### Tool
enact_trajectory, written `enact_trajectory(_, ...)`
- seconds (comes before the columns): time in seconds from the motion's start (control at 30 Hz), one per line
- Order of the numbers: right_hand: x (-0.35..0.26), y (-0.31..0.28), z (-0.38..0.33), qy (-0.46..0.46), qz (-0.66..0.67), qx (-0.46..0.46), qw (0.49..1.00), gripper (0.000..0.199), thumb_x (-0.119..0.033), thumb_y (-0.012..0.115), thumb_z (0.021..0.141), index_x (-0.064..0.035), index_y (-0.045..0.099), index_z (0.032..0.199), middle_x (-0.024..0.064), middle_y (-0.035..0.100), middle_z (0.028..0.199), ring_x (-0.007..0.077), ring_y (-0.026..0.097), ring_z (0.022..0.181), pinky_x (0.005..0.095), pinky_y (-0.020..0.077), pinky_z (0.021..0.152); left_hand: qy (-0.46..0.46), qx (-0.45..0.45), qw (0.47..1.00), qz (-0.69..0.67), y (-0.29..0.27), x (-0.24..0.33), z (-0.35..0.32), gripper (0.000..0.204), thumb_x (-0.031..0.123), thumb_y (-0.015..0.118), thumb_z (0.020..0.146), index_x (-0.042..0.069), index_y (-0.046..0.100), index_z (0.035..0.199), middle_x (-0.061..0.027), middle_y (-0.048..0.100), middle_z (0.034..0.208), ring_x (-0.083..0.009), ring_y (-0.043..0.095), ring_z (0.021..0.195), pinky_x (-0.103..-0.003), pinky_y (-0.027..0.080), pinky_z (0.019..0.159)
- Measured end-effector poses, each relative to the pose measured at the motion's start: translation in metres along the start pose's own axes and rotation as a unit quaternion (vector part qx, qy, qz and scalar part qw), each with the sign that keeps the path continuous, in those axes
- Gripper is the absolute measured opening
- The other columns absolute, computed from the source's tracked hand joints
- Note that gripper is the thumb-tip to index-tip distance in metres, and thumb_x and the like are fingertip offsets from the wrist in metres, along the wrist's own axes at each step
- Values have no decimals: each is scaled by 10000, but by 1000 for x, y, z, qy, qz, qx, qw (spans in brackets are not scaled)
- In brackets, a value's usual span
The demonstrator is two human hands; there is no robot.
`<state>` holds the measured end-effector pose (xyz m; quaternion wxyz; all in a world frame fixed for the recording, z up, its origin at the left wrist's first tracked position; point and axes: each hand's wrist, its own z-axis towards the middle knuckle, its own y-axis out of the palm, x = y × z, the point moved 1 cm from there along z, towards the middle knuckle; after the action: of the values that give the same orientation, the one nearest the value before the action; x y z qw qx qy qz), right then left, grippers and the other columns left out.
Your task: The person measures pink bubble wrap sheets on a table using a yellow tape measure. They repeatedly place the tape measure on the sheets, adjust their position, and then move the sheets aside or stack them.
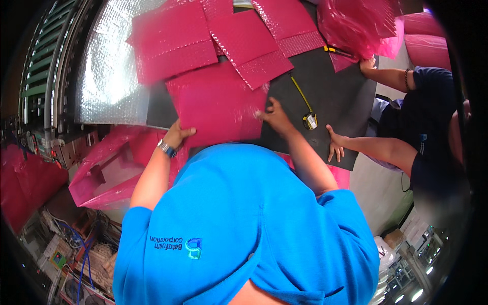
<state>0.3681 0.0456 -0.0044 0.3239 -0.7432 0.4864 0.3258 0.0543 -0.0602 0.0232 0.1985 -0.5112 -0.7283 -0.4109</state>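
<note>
A pink bubble-wrap pouch [218,107] lies across the near edge of the dark table, right in front of my body. At its lower left corner my left hand [178,136], with a watch on the wrist, grips it, thumb on top and the other fingers hidden underneath. Beside the pouch's right edge is my right hand [278,118]. Its thumb touches or nearly touches that edge, while the forefinger stands apart from it. More pink bubble-wrap pouches [173,43] lie overlapping just beyond, one partly over the far edge of the nearest pouch.
A tape measure [309,121] lies on the dark tabletop [335,96], its yellow blade pulled out. A yellow-handled cutter [338,51] rests near heaped pink wrap [356,25]. At the right, a co-worker's hand [335,144] leans on the table. Silvery bubble sheet [109,66] covers the left side.
</note>
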Motion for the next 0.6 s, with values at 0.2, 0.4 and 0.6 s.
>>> enact_trajectory(0.2,-3,-4,-14,15,-16,-185,982,349,-278,596,825,-19,569,1058,97,604,987,175,556,908,315,428,815,47,68,996,-19,-15,-16,-10,484,164,624,803,40,417,1223,-73,533,1146,-195,493,1064,-346,401,908)
enact_trajectory(0.4,-42,-110,-29,-29,123,62,990,317,-266,546,860,-14,565,1051,76,609,931,174,585,824,341,455,733,50,144,988,19,-12,-15,20,505,309,585,836,38,412,1224,-78,524,1140,-186,508,1017,-329,413,878)
enact_trajectory(0.6,-19,-191,-17,78,240,388,887,629,-400,635,775,-22,412,1226,136,554,992,222,577,814,367,495,648,-13,291,908,301,-37,-35,53,605,312,650,769,-6,399,1219,-179,475,1194,-282,492,1031,-376,409,861)
